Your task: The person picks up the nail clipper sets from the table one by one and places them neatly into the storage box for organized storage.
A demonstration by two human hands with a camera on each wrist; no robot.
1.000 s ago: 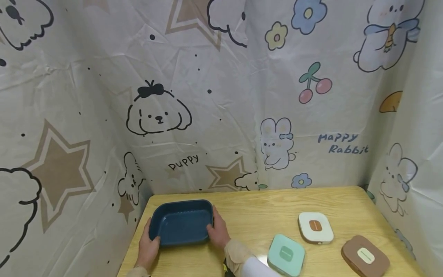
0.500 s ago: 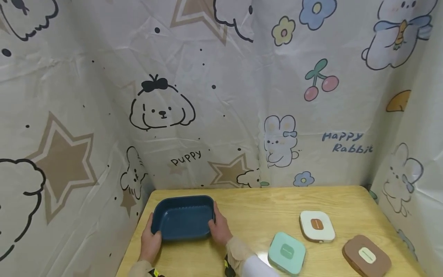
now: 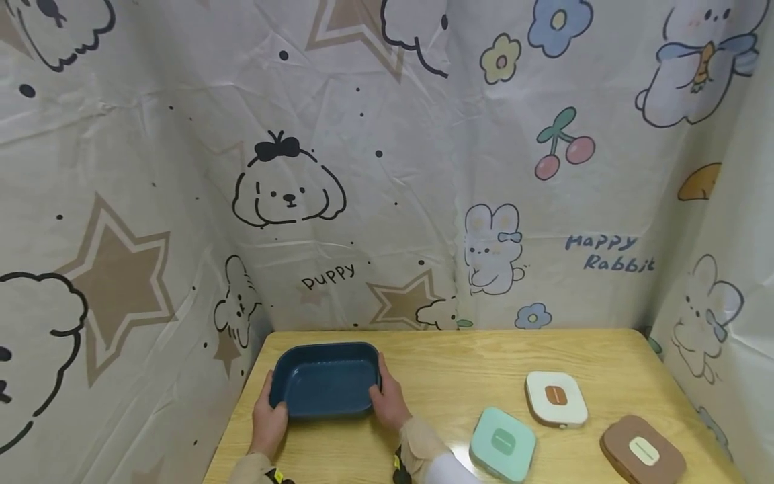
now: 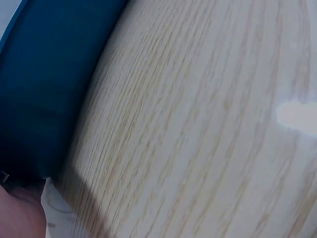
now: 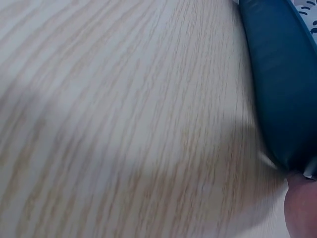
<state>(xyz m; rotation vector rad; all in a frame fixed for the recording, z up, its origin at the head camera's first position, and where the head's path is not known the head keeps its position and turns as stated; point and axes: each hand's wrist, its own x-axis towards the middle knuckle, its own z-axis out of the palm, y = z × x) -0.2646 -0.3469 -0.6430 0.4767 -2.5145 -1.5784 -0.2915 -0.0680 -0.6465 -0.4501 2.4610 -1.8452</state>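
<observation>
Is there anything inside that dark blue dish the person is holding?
The dark blue rectangular dish looks empty: only its bare blue floor shows. The near wall hides a strip of that floor. The left hand and right hand grip its ends on the light wooden table.

The dark blue tray sits a little higher and further right in the head view than a second ago, closer to the back edge of the wooden table; the left hand and the right hand travel with it, each gripping one short end; the left hand's wrist now shows more of its sleeve at the lower edge of the frame; the three lids at lower right drift only slightly, as the camera itself shifts.
</observation>
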